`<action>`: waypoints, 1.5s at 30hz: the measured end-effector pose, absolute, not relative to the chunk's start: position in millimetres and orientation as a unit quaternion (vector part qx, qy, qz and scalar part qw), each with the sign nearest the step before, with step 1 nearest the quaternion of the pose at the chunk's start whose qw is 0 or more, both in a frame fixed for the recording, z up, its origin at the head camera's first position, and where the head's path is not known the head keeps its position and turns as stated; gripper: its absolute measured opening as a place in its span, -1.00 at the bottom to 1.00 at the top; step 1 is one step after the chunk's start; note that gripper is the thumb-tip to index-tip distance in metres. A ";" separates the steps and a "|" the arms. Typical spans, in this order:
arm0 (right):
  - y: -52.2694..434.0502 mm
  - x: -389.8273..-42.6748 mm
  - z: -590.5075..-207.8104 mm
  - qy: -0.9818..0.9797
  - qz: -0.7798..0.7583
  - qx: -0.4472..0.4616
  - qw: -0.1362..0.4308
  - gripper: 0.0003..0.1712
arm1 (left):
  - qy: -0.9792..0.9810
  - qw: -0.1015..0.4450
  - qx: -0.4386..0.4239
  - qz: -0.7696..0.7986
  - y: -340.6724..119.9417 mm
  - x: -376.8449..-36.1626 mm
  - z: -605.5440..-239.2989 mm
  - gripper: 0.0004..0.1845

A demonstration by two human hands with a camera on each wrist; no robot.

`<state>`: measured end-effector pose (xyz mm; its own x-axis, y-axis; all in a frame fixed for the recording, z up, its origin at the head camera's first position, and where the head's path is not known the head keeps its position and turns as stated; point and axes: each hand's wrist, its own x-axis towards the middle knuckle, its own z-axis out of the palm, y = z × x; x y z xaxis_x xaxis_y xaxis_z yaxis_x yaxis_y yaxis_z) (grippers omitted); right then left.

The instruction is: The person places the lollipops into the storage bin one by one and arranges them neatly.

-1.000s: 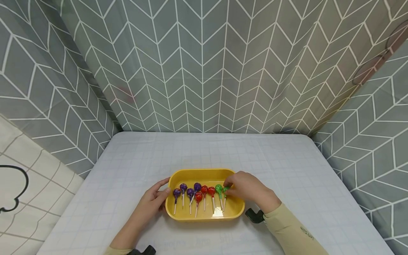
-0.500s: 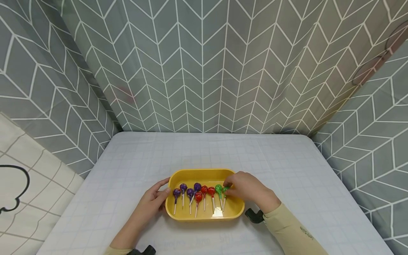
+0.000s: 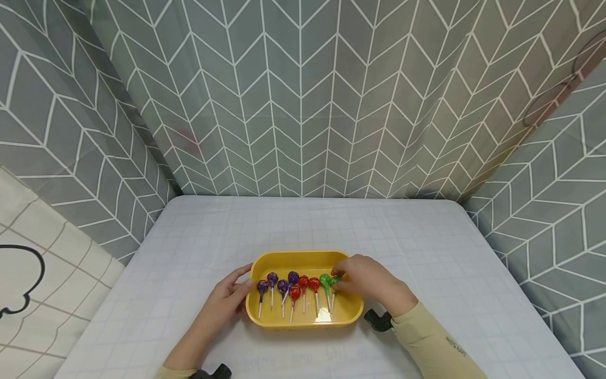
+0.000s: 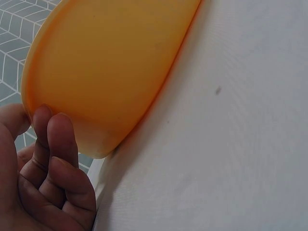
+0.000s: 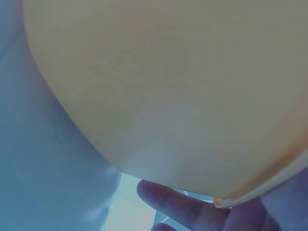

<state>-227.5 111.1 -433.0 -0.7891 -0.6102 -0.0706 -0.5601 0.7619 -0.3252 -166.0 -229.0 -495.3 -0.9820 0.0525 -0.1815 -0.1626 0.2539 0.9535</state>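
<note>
A yellow oval tray (image 3: 303, 259) sits on the white table near its front edge. In it lie several lollipops in a row: purple ones (image 3: 272, 279) at the left, red ones (image 3: 303, 281) in the middle, green ones (image 3: 324, 279) at the right. My right hand (image 3: 364, 280) reaches over the tray's right end and pinches the rightmost green lollipop (image 3: 335, 281). My left hand (image 3: 232, 295) holds the tray's left end, fingers (image 4: 60, 139) curled against its outer wall (image 4: 106, 72). The right wrist view is filled by the tray's wall (image 5: 168, 86).
The white gridded table (image 3: 426, 247) is closed in by grey chevron-patterned curtains (image 3: 303, 95) at the back and both sides. A black wrist strap (image 3: 377, 320) lies by the tray's right end.
</note>
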 end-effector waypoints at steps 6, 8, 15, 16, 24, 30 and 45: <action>111.6 -227.1 -432.9 0.937 -0.141 -0.307 0.086 -0.75 | 0.786 0.087 -0.034 0.611 -228.9 -166.3 -495.8 -0.46; 111.7 -226.7 -432.1 0.939 -0.140 -0.302 0.087 -0.74 | 0.786 0.086 -0.033 0.612 -229.0 -166.5 -496.3 -0.46; 112.3 -223.6 -425.4 0.942 -0.147 -0.286 0.099 -0.70 | 0.785 0.085 -0.028 0.613 -229.6 -166.3 -497.1 -0.46; 112.5 -223.1 -424.1 0.942 -0.150 -0.284 0.101 -0.69 | 0.785 0.085 -0.027 0.613 -229.6 -166.4 -497.1 -0.46; 117.1 -217.4 -412.9 0.940 -0.170 -0.275 0.105 -0.66 | 0.781 0.088 -0.030 0.617 -229.0 -166.8 -496.7 -0.47; 123.2 -216.0 -410.2 0.935 -0.175 -0.301 0.074 -0.67 | 0.782 0.087 -0.030 0.617 -229.3 -166.5 -496.3 -0.45; 139.7 -212.5 -409.6 0.929 -0.177 -0.326 0.007 -0.63 | 0.787 0.091 -0.041 0.609 -229.1 -166.7 -494.7 -0.50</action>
